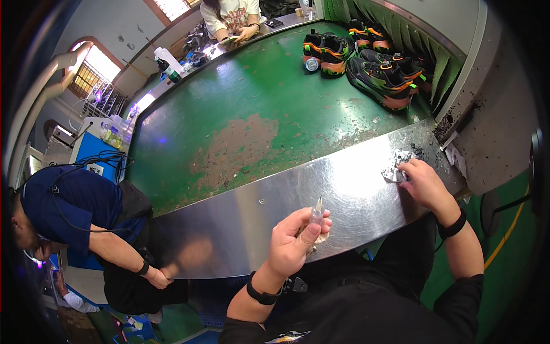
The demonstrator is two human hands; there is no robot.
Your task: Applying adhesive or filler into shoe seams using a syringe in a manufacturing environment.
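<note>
— Fingers first: what has each hand got?

— My left hand (295, 241) is curled tight around a small clear tube with a pointed nozzle (317, 211), pinched between thumb and forefinger. My right hand (423, 184) is out to the side, fingertips pressed down on a crumpled scrap of silvery paper (394, 172).

— Where does the tube sit relative to both?

— It rises out of the top of my left fist, above the near edge of the steel bench strip (275, 212). The right hand and the scrap are well apart from it, off to the right on the same strip.

— Which way does it point?

— Long axis close to upright, tip up and away from me toward the green conveyor belt (258, 97). The lower end is hidden in my grip.

— And the room around you?

— The steel strip curves across in front of me, bare between my hands. Dark crumbs lie on it just beyond the scrap, near the grey machine housing (492, 114) that closes off the right side. Past the strip the worn green belt lies open, with black, orange and green sneakers (381, 77) far off by the slatted curtain. A person in a blue shirt (74, 203) bends at the left end of the strip, and another person (232, 17) sits at the belt's far end.
</note>
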